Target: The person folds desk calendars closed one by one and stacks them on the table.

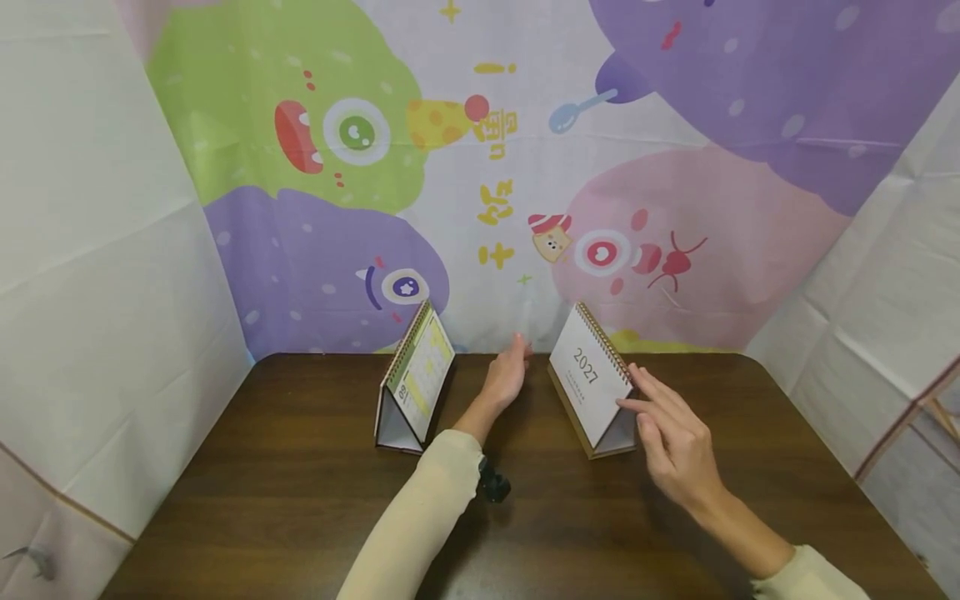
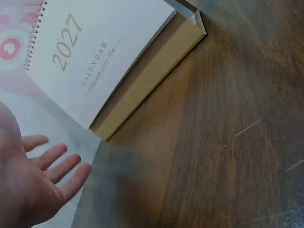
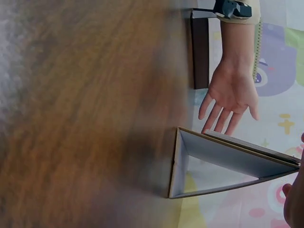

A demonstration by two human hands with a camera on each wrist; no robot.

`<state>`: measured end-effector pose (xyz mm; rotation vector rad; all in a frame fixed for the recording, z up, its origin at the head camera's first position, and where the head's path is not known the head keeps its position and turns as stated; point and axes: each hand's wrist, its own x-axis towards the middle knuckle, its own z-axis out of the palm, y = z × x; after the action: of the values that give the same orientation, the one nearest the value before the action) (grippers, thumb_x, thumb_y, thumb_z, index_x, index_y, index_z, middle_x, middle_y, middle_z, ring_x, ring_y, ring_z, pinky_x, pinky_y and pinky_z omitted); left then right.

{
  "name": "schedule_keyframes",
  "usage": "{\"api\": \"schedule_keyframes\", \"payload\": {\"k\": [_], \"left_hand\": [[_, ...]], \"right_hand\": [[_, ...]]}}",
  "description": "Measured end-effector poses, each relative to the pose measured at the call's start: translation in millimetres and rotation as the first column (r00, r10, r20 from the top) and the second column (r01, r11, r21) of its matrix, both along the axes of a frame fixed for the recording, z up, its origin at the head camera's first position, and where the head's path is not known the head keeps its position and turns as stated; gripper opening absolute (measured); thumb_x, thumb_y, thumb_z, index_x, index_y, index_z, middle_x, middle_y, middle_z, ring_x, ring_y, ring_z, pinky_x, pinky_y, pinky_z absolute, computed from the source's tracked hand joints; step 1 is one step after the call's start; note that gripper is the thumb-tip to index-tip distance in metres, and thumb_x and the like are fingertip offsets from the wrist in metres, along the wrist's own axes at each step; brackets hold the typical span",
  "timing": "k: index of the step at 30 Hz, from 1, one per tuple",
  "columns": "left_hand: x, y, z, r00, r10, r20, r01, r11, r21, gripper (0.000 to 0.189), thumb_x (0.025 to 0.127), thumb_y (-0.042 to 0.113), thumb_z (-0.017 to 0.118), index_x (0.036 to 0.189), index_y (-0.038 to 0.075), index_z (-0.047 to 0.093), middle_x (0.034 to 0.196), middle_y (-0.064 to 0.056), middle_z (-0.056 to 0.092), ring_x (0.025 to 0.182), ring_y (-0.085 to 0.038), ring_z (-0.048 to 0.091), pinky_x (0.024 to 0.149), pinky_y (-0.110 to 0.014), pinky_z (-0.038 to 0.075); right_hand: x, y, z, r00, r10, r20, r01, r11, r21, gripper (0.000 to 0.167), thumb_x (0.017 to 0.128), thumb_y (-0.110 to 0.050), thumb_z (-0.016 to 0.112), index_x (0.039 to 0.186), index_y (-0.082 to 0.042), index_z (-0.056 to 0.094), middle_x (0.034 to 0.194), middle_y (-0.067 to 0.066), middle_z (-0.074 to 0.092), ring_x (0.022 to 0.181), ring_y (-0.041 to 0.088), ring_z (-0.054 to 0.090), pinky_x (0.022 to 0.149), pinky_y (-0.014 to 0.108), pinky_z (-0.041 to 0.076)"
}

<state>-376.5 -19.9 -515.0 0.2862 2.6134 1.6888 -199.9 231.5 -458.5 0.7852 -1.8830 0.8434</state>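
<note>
A white desk calendar (image 1: 588, 375) marked 2027 stands upright on the right as a tent on a tan base. My right hand (image 1: 678, 442) is at its near end, its fingers fairly straight, with fingertips touching the cover's edge by the spiral top. My left hand (image 1: 508, 375) reaches between the two calendars, holding nothing. In the left wrist view the left hand's spread fingers (image 2: 57, 166) are just off the 2027 cover (image 2: 95, 52). A second desk calendar (image 1: 423, 367), with a yellow and green page, stands to the left. In the right wrist view the right hand (image 3: 295, 199) is mostly cut off.
Both calendars stand on a dark brown wooden table (image 1: 300, 500). Behind it hangs a white cloth (image 1: 517, 317) printed with cartoon monsters, and white sheets (image 1: 112, 208) flank both sides. A small black device (image 1: 493, 482) is strapped to the left wrist.
</note>
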Motion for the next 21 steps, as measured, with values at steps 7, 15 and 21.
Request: {"api": "schedule_keyframes", "payload": {"k": [7, 15, 21], "left_hand": [[-17.8, 12.9, -20.0, 0.987, -0.124, -0.106, 0.126, 0.992, 0.011, 0.086, 0.117, 0.069, 0.006, 0.173, 0.018, 0.046, 0.178, -0.006, 0.052, 0.161, -0.032, 0.054, 0.125, -0.047, 0.054], [12.7, 27.0, 16.3, 0.966, -0.219, -0.134, 0.223, 0.975, 0.020, 0.082, 0.119, 0.064, 0.012, 0.179, 0.012, 0.032, 0.188, -0.012, 0.031, 0.177, -0.033, 0.026, 0.146, -0.052, 0.022], [0.3, 34.8, 10.1, 0.962, -0.224, -0.157, 0.234, 0.971, 0.046, 0.084, 0.118, 0.067, 0.013, 0.180, 0.013, 0.028, 0.189, -0.009, 0.028, 0.178, -0.029, 0.024, 0.147, -0.046, 0.018]], "right_hand": [[1.9, 1, 4.3, 0.999, -0.028, 0.015, 0.029, 1.000, -0.014, 0.044, 0.094, 0.003, 0.064, 0.136, 0.003, 0.078, 0.149, 0.031, 0.072, 0.156, 0.010, 0.059, 0.134, 0.020, 0.039], [9.9, -4, 0.6, 0.983, -0.119, 0.141, 0.116, 0.993, 0.033, 0.052, 0.094, 0.006, 0.067, 0.145, -0.001, 0.074, 0.157, 0.029, 0.064, 0.140, 0.028, 0.064, 0.109, 0.012, 0.045], [12.7, -4, -2.5, 0.975, -0.164, 0.151, 0.157, 0.986, 0.059, 0.050, 0.095, 0.006, 0.068, 0.144, -0.002, 0.075, 0.153, 0.027, 0.065, 0.123, 0.042, 0.067, 0.086, 0.025, 0.047]]}}
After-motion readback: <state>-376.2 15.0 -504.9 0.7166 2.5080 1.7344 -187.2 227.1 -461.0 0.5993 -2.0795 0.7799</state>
